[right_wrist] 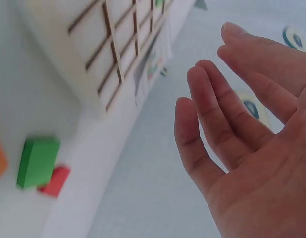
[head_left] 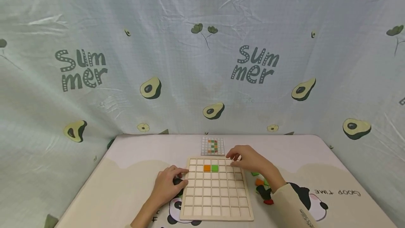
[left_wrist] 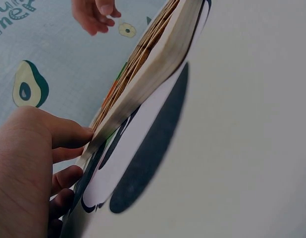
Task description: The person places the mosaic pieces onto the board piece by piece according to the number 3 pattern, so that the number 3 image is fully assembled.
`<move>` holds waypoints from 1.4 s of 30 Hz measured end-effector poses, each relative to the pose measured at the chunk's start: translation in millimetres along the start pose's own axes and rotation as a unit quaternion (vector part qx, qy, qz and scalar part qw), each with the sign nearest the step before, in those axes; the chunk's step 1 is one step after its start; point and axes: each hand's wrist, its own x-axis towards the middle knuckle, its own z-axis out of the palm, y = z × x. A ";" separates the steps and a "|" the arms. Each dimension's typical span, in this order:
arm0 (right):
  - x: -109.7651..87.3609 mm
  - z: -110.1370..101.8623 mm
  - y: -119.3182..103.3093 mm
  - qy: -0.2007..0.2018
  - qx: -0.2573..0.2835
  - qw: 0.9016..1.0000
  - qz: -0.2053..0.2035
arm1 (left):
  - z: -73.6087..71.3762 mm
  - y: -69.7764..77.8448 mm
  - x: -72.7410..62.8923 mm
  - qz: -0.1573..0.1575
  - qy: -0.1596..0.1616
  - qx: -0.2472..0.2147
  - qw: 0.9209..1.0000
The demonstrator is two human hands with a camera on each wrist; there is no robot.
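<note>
One orange tile (head_left: pixel 207 168) and one green tile (head_left: pixel 214 168) sit side by side in the second-farthest row of the wooden grid board (head_left: pixel 215 192). The left hand (head_left: pixel 167 184) touches the board's left edge, its fingers relaxed. The right hand (head_left: pixel 248 158) hovers by the far right corner, fingers loosely bent, holding nothing. Loose tiles (head_left: pixel 259 182) lie right of the board; a patterned card (head_left: pixel 212 146) lies beyond.

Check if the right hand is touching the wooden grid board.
Apart. The right wrist view shows the right hand wholly clear of the wooden grid board, with pale backdrop visible between them.
</note>
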 end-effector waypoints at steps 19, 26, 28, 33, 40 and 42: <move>-52.2 -15.4 60.6 0.072 0.007 0.994 0.078 | -0.4 -0.9 1.1 0.000 -0.004 0.001 1.000; -56.3 -13.8 66.4 0.070 0.022 0.992 0.100 | 0.8 -1.3 -0.7 -0.002 -0.002 0.001 1.000; -56.0 -13.2 67.1 0.066 0.025 0.992 0.107 | 1.2 -1.3 -1.0 -0.004 -0.002 0.001 1.000; -54.9 -8.7 72.0 0.049 0.026 0.991 0.118 | 2.3 -1.1 -0.9 -0.002 0.000 -0.001 1.000; -54.5 -3.5 78.4 0.041 0.022 0.993 0.109 | 3.0 -2.9 -2.7 0.004 0.003 -0.008 1.000; -54.2 -3.4 77.9 0.036 0.027 0.994 0.099 | 3.1 -3.7 -2.8 0.006 0.008 -0.007 1.000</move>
